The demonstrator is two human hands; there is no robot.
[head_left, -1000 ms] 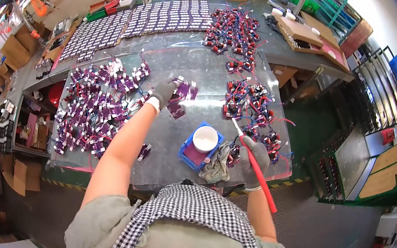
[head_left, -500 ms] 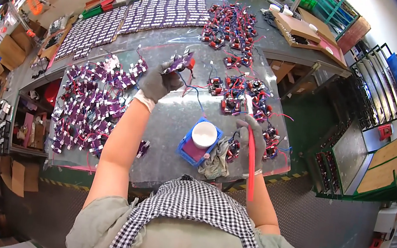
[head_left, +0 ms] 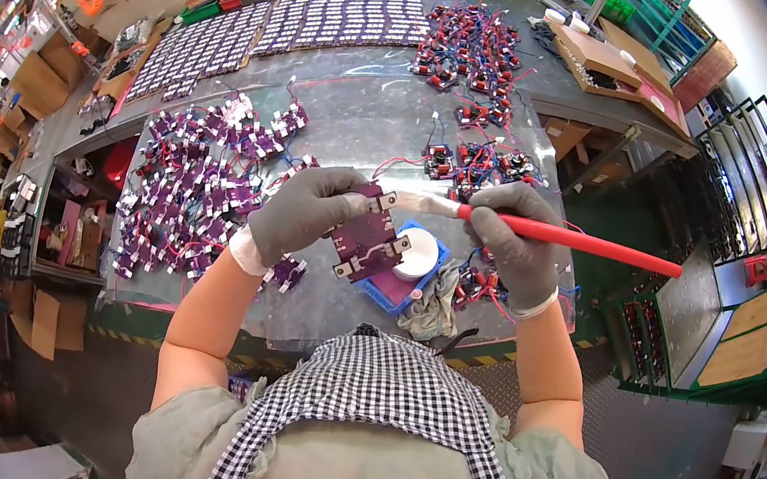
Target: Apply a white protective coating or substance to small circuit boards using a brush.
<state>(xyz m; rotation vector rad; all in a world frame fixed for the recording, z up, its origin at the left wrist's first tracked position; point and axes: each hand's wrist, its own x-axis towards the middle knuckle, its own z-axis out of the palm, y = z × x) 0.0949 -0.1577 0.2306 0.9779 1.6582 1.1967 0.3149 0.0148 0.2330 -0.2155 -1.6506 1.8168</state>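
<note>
- Both hands have come together since the earlier frame: the left hand (head_left: 304, 215) is lower and further right, its purple circuit board (head_left: 365, 247) now turned flat side to the camera, and the red-handled brush (head_left: 596, 243) has swung nearly level.
- Head view, centre: the board hangs tilted above the bench (head_left: 348, 104), partly covering the white cup (head_left: 420, 254) and blue tray (head_left: 383, 298). Left thumb and fingers pinch it by the upper-left edge.
- Just right of centre, the right hand (head_left: 519, 243) curls around the handle near the bristle end; the bristles lie at the board's upper-right corner, though I cannot tell whether they touch.
- Left of frame lies a heap of purple boards (head_left: 208, 173); right of centre, boards with red parts (head_left: 495, 162); below the tray's right side, a crumpled grey rag (head_left: 433, 304).
- Likely handling: the board looks light and stiff, with fragile tabs and solder joints, perhaps slippery through gloves. Best held by bare edges, clear of tabs and wires.
</note>
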